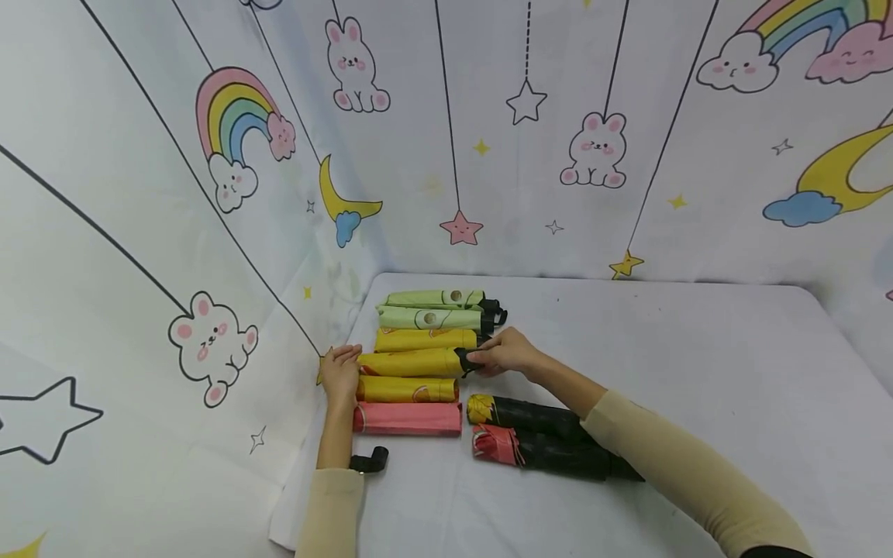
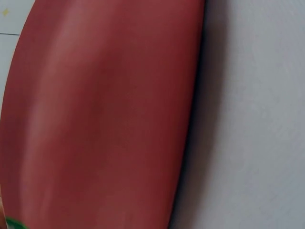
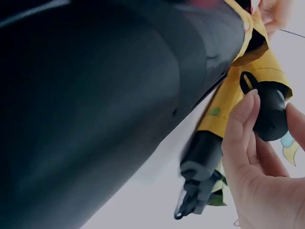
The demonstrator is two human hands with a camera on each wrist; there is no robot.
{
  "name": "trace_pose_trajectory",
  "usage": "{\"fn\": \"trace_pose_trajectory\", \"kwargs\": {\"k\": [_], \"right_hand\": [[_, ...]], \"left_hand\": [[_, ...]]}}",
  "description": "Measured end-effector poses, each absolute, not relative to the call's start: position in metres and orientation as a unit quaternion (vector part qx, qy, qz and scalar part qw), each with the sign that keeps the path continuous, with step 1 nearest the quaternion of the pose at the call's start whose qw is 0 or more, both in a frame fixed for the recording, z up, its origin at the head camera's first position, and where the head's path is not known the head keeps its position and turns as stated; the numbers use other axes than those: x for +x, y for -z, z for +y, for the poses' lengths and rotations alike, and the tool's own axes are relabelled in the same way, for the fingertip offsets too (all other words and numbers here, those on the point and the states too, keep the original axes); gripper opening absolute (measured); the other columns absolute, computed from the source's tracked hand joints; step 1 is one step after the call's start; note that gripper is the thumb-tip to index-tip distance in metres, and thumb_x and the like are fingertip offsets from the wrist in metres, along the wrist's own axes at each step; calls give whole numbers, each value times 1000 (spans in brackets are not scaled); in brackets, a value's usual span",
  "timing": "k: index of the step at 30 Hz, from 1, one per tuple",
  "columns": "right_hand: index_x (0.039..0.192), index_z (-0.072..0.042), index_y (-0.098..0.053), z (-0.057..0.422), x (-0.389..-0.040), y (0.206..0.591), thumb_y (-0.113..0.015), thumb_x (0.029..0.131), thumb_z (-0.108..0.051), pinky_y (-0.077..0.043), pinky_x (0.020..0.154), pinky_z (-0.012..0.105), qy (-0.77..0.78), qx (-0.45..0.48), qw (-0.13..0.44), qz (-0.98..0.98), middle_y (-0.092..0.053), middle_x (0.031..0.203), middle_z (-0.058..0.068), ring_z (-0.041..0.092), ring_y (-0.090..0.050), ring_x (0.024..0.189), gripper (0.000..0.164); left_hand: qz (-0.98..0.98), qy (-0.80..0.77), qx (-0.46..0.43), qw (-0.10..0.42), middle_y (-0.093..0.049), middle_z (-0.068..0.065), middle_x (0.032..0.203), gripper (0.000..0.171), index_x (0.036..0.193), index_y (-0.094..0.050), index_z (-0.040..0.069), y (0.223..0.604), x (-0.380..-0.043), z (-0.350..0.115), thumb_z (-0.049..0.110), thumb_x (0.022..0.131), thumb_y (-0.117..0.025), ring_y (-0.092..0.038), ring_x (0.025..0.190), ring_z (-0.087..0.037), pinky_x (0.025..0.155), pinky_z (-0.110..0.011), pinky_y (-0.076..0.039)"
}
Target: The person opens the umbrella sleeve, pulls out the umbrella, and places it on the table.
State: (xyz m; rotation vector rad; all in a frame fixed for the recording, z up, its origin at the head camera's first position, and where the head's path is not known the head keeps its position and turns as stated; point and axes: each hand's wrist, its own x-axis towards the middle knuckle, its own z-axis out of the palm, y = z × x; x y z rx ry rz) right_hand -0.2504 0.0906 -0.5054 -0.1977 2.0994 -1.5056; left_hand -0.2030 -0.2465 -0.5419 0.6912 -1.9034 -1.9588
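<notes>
In the head view, a folded yellow umbrella (image 1: 412,362) lies crosswise between my two hands. My right hand (image 1: 505,353) pinches the black handle at its right end; the right wrist view shows the thumb and fingers around that handle (image 3: 272,117), with a small strap loop (image 3: 248,82) beside it. My left hand (image 1: 340,372) holds the umbrella's left end, its fingers bent over the tip. Another yellow umbrella (image 1: 425,339) lies just behind, and a third yellow umbrella (image 1: 408,389) in front. A pink umbrella (image 1: 408,418) is nearest me in this row and fills much of the left wrist view.
Two pale green umbrellas (image 1: 432,318) lie at the back of the row. Right of the row, under my right forearm, are a black umbrella with yellow end (image 1: 530,416) and one with pink end (image 1: 558,453). A black curved handle (image 1: 373,460) shows beside my left wrist.
</notes>
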Motion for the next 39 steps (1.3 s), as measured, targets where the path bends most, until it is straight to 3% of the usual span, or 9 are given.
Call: {"fn": "trace_pose_trajectory", "kwargs": {"k": [9, 15, 25, 34, 39], "right_hand": [[116, 6, -76, 92, -243, 503, -81, 93, -33, -59, 91, 56, 608, -75, 246, 751, -79, 94, 17, 39, -77, 93, 46], [106, 4, -80, 96, -241, 503, -81, 92, -34, -59, 88, 57, 622, -64, 233, 745, -79, 91, 18, 37, -78, 86, 40], [110, 8, -77, 105, -239, 497, -82, 92, -31, -57, 91, 58, 642, -42, 232, 730, -78, 97, 19, 43, -76, 95, 43], [114, 10, -74, 113, -239, 490, -83, 91, -31, -59, 90, 57, 652, -27, 227, 723, -78, 97, 20, 41, -77, 92, 48], [113, 10, -74, 120, -243, 488, -83, 90, -31, -57, 92, 58, 654, -20, 232, 720, -78, 97, 20, 31, -79, 81, 48]], "left_hand": [[-668, 690, 230, 157, -63, -31, 135, 41, 133, -50, -13, 541, -201, -247, -19, 93, -50, -62, 130, -36, 72, -14, -51], [-660, 696, 232, 163, -63, -33, 134, 41, 132, -50, -14, 542, -201, -247, -20, 92, -50, -61, 130, -38, 71, -14, -52], [-663, 681, 247, 186, -66, -31, 130, 39, 130, -54, -12, 540, -200, -248, -19, 91, -51, -65, 125, -37, 71, -12, -53], [-655, 688, 247, 190, -66, -29, 132, 40, 133, -53, -11, 537, -199, -250, -17, 94, -51, -64, 126, -35, 69, -15, -52], [-653, 691, 242, 192, -65, -30, 132, 37, 132, -54, -12, 535, -199, -252, -16, 95, -50, -64, 126, -33, 71, -13, -53]]}}
